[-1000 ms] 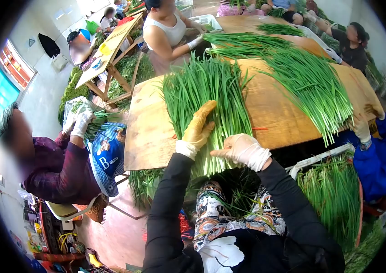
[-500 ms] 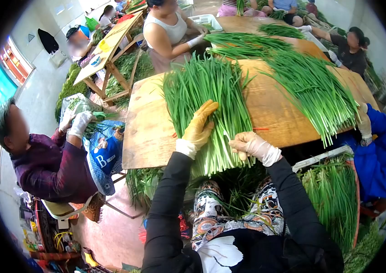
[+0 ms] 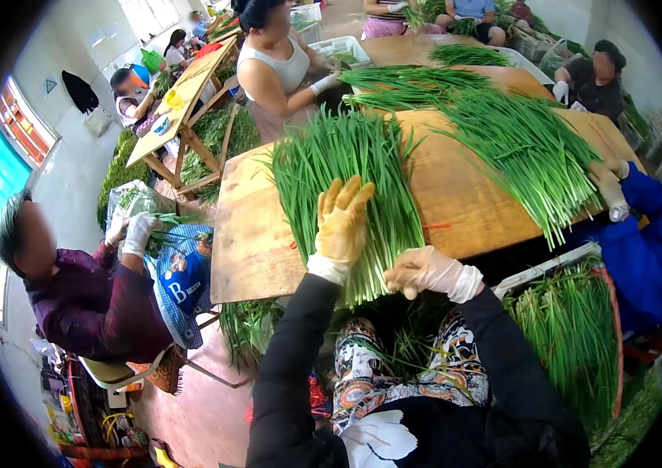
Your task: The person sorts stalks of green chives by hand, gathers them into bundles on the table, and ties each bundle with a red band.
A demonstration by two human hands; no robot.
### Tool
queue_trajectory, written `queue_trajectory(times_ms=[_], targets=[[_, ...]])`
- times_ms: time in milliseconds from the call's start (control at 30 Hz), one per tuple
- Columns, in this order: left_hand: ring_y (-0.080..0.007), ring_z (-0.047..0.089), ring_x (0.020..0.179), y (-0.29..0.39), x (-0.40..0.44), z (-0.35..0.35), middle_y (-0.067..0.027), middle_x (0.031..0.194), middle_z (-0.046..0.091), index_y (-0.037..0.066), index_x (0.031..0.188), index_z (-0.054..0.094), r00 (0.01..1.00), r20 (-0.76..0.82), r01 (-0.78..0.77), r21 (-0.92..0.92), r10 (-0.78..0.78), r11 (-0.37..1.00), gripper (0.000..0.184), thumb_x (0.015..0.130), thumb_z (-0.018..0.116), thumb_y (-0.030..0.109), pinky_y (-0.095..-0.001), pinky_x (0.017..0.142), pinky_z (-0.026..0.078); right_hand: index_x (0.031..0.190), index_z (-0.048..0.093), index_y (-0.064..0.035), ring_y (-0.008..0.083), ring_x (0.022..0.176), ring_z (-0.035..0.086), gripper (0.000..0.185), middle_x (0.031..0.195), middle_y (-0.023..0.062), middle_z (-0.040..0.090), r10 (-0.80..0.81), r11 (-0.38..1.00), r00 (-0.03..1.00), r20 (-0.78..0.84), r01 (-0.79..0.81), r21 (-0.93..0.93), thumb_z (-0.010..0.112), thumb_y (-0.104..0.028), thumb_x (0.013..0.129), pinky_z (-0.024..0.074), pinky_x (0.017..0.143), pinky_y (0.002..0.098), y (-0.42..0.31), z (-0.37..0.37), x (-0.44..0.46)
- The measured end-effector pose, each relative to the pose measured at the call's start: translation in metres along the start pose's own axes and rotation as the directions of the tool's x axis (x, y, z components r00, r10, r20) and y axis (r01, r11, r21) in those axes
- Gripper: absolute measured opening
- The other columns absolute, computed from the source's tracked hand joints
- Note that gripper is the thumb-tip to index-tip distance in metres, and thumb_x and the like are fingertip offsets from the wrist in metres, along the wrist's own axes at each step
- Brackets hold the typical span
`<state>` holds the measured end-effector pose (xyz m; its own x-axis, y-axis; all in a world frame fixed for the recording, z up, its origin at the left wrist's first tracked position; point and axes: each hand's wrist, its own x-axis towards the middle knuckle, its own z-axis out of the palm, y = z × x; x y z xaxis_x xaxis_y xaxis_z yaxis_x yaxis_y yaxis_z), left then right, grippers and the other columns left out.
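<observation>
A wide pile of garlic chives [image 3: 346, 160] lies on the wooden table in front of me, leaf tips away from me and pale stem ends at the near edge. My left hand [image 3: 341, 226], in a yellowed glove, rests flat on the pile with its fingers apart. At the right side of the stem ends, my right hand [image 3: 427, 273], also gloved, is closed with its fingertips drawn together. Whatever those fingers hold, if anything, is hidden.
More garlic chives [image 3: 518, 148] lie fanned across the wooden table [image 3: 249, 226]. A red tie [image 3: 437, 226] lies right of my pile. A crate of greens [image 3: 565, 343] stands by my right knee. Co-workers sit to the left and right; one stands behind a white crate [image 3: 346, 48].
My left hand has flattened and spread its fingers on the pile. My right hand has moved slightly down toward the stem ends. The view has shifted a little.
</observation>
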<state>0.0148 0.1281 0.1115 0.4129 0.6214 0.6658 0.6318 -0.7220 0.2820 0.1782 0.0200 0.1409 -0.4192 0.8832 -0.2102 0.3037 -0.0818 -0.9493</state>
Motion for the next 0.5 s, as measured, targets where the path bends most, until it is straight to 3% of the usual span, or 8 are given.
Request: queue_trajectory(times_ms=[100, 167, 200, 233, 333, 400, 467, 500], targets=[[-0.029, 0.027, 0.122, 0.029, 0.011, -0.024, -0.007, 0.13, 0.036, 0.015, 0.126, 0.037, 0.985, 0.171, -0.039, 0.017, 0.036, 0.999, 0.051, 0.079, 0.053, 0.027, -0.0386, 0.101, 0.018, 0.077, 0.06, -0.0049, 0.0045, 0.049, 0.05, 0.029, 0.068, 0.0014, 0.061, -0.026, 0.95, 1.0, 0.004, 0.024, 0.31, 0.055, -0.033, 0.082, 0.0365, 0.045, 0.0169, 0.009, -0.018, -0.01], [-0.0294, 0.026, 0.123, 0.031, 0.011, -0.025, -0.0086, 0.132, 0.033, 0.015, 0.129, 0.032, 0.972, 0.235, -0.036, 0.038, 0.026, 0.999, 0.061, 0.077, 0.057, 0.032, -0.0387, 0.102, 0.017, 0.079, 0.059, -0.0047, 0.0048, 0.047, 0.05, 0.027, 0.064, 0.0007, 0.06, -0.003, 0.929, 0.982, -0.187, 0.072, 0.363, 0.055, -0.031, 0.083, 0.0351, 0.043, 0.0154, 0.017, -0.027, -0.014], [-0.0304, 0.025, 0.123, 0.026, 0.01, -0.023, -0.0112, 0.132, 0.031, 0.013, 0.13, 0.028, 0.958, 0.276, 0.072, 0.017, -0.074, 0.997, 0.069, 0.073, 0.061, 0.033, -0.0386, 0.102, 0.017, 0.08, 0.059, -0.0045, 0.0046, 0.047, 0.049, 0.027, 0.063, 0.0004, 0.059, -0.014, 0.929, 0.958, -0.286, 0.118, 0.351, 0.055, -0.031, 0.083, 0.0345, 0.042, 0.0149, 0.022, -0.033, -0.015], [-0.0315, 0.025, 0.123, 0.02, 0.009, -0.021, -0.0138, 0.133, 0.029, 0.012, 0.132, 0.023, 0.933, 0.317, 0.181, 0.002, -0.172, 0.984, 0.078, 0.07, 0.064, 0.035, -0.0386, 0.102, 0.016, 0.084, 0.058, -0.005, 0.0037, 0.047, 0.048, 0.023, 0.062, -0.0004, 0.058, -0.009, 0.946, 0.95, -0.312, 0.109, 0.304, 0.056, -0.028, 0.082, 0.036, 0.044, 0.0157, 0.028, -0.041, -0.017], [-0.0317, 0.02, 0.125, -0.003, -0.002, -0.011, -0.0187, 0.133, 0.025, 0.006, 0.132, 0.021, 0.939, 0.319, 0.196, -0.2, -0.125, 0.96, 0.075, 0.072, 0.063, 0.024, -0.0362, 0.103, 0.016, 0.084, 0.058, -0.0051, 0.0033, 0.049, 0.048, 0.02, 0.062, -0.0004, 0.057, -0.06, 0.965, 0.849, -0.525, 0.183, 0.187, 0.057, -0.025, 0.081, 0.0371, 0.046, 0.0159, 0.02, -0.042, -0.01], [-0.0311, 0.019, 0.126, -0.008, -0.005, -0.009, -0.0184, 0.134, 0.024, 0.005, 0.131, 0.021, 0.94, 0.321, 0.197, -0.231, -0.116, 0.953, 0.073, 0.072, 0.061, 0.02, -0.0356, 0.103, 0.016, 0.084, 0.059, -0.0064, 0.004, 0.049, 0.048, 0.018, 0.063, -0.0009, 0.057, -0.098, 0.974, 0.838, -0.537, 0.191, 0.12, 0.059, -0.024, 0.08, 0.0382, 0.048, 0.0169, -0.001, -0.029, 0.0], [-0.0304, 0.018, 0.126, -0.011, -0.007, -0.007, -0.0182, 0.134, 0.023, 0.004, 0.131, 0.021, 0.941, 0.321, 0.199, -0.258, -0.11, 0.946, 0.07, 0.073, 0.059, 0.017, -0.035, 0.103, 0.016, 0.086, 0.06, -0.0073, 0.0049, 0.054, 0.05, 0.018, 0.073, -0.0011, 0.059, -0.332, 0.936, 0.836, -0.437, 0.35, -0.04, 0.063, -0.022, 0.077, 0.0395, 0.051, 0.0181, -0.002, -0.02, 0.016], [-0.0328, 0.018, 0.125, -0.012, -0.009, -0.006, -0.0195, 0.133, 0.023, 0.004, 0.131, 0.021, 0.951, 0.293, 0.185, -0.289, -0.097, 0.939, 0.07, 0.072, 0.059, 0.011, -0.0364, 0.103, 0.016, 0.089, 0.06, -0.0081, 0.0048, 0.056, 0.051, 0.022, 0.074, -0.0011, 0.057, -0.384, 0.906, 0.832, -0.399, 0.256, -0.338, 0.066, -0.022, 0.073, 0.0414, 0.054, 0.0194, -0.006, -0.018, 0.022]])
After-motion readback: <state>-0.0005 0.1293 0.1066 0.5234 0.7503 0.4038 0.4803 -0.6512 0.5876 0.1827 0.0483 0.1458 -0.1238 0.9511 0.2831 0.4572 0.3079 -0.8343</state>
